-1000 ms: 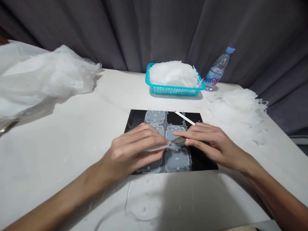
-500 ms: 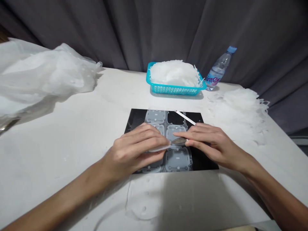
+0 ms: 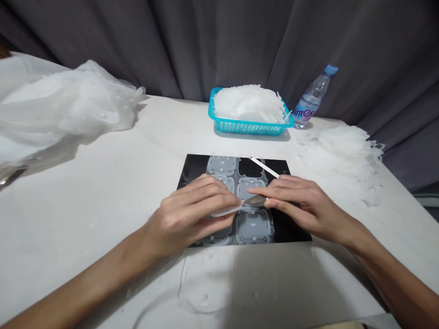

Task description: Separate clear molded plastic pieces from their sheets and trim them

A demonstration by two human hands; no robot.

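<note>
My left hand [image 3: 199,212] is closed on a translucent plastic piece [image 3: 226,211], whose edge shows between its fingers. In my right hand [image 3: 302,201] is a pointed grey metal tool [image 3: 255,200], pinched between thumb and forefinger; most of it is hidden. Its tip meets the edge of the plastic piece. Below both hands lies a black board [image 3: 291,228]. On the board is a clear molded sheet [image 3: 254,226] with rounded square panels in two columns. One panel at the top right is cut out, showing black. Beside my right hand a white stick [image 3: 264,167] slants over the board.
A blue basket [image 3: 254,128] full of white translucent pieces stands at the back. Next to it a water bottle [image 3: 310,100] leans. White scraps [image 3: 346,160] are heaped at right, and a clear plastic bag [image 3: 75,100] lies at left. A clear sheet [image 3: 206,283] rests on the near table.
Almost nothing differs. My left hand and the plastic piece have shifted very slightly left; the metal tool's tip stays at the piece's edge.
</note>
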